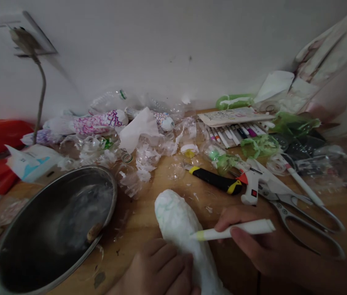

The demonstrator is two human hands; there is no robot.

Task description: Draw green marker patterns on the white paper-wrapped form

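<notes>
A white, elongated paper-covered shape [178,215], rounded at its far end, lies on the wooden table with faint pale green marks on it. My left hand [164,268] is closed around its near part, fingers curled over the side. In my right hand [250,241] is a white marker pen [237,230] with a yellow collar, pinched between thumb and fingers. The marker's tip touches or nearly touches the right side of the white shape. What lies beneath the paper covering is hidden.
A metal bowl [59,221] stands left. A utility knife [213,178], a white glue gun [251,184] and scissors [308,229] lie right. Behind are plastic scraps, a pouch of markers [236,119] and a pink-purple patterned shape [99,122]. A plugged-in cord [41,94] hangs left.
</notes>
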